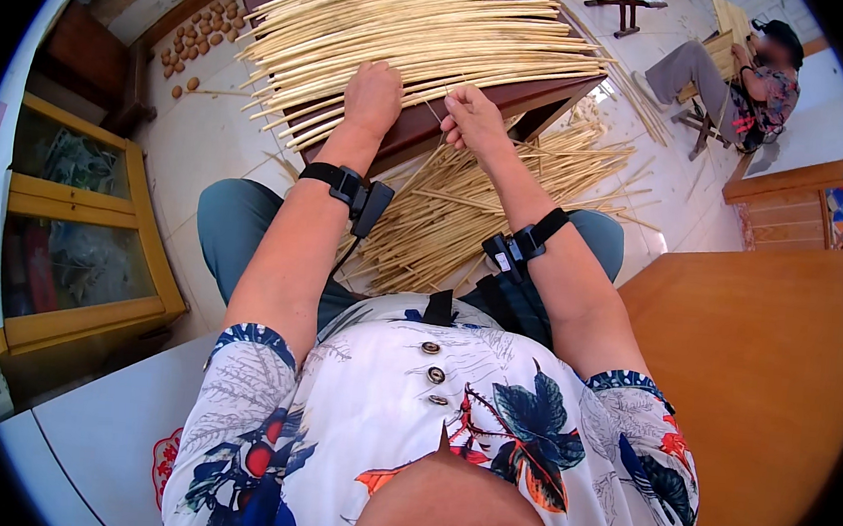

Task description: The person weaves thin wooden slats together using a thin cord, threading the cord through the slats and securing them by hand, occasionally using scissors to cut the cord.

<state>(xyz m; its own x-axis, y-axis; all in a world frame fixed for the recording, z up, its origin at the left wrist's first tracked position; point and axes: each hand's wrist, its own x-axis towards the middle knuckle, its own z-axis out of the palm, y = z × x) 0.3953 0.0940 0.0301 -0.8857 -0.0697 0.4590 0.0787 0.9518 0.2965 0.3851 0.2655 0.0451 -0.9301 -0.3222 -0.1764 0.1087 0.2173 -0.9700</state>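
Evidently you were well into the job, though not at its end. A broad layer of pale stalks (pixel 418 30) lay side by side across the dark red table (pixel 413 129), roughly lined up but with uneven tips. Your left hand (pixel 374 97) rested on the stalks nearest you, its back turned up; its fingers were curled under and out of sight, so whether they gripped anything was impossible to make out. Your right hand (pixel 477 123) hung just off the near edge of that layer, its fingertips together on a thin cord (pixel 433 110) that ran close to the nearest stalks. You seemed to be tying at that edge, though no knot could be made out, nor how many rows were already bound.

Plenty looked left to use: a heap of loose stalks (pixel 444 221) lay in a tangle on the tiled floor (pixel 175 182) below, between your knees and the table. If all of those were meant for the layer, a good share of the work remained.
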